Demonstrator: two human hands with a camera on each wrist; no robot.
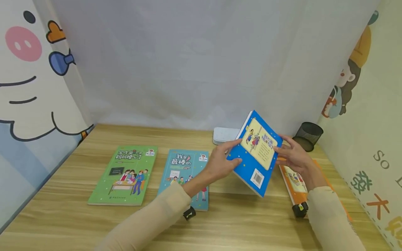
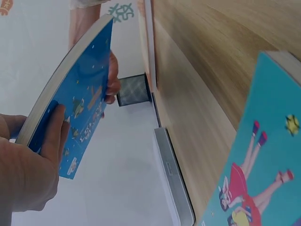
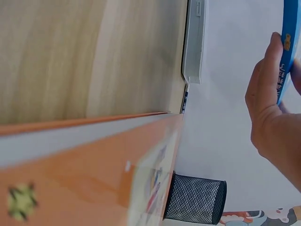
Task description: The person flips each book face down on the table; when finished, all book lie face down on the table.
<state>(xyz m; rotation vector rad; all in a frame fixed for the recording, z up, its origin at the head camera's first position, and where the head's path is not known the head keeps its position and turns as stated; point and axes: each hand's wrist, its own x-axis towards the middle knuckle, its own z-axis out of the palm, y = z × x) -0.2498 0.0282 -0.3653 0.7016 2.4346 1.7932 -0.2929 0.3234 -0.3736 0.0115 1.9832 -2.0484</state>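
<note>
Both hands hold a blue paperback book (image 1: 233, 161) tilted above the table, its back cover with a barcode turned toward the head camera. The left hand (image 1: 218, 159) grips its left edge between thumb and fingers, which the left wrist view shows wrapped onto the front cover. On the opposite edge, the right hand (image 1: 295, 156) pinches the book, thumb and fingers on either side. A light-blue book (image 1: 183, 170) lies below the left forearm, partly covered by it. Under the right forearm is an orange book (image 1: 290, 177), also partly hidden.
A green book (image 1: 125, 176) lies at the left of the wooden table (image 1: 62, 181). At the back stand a pale flat case (image 1: 221, 134) and a black mesh pen holder (image 1: 309, 134). A white curtain (image 1: 188, 69) closes off the rear.
</note>
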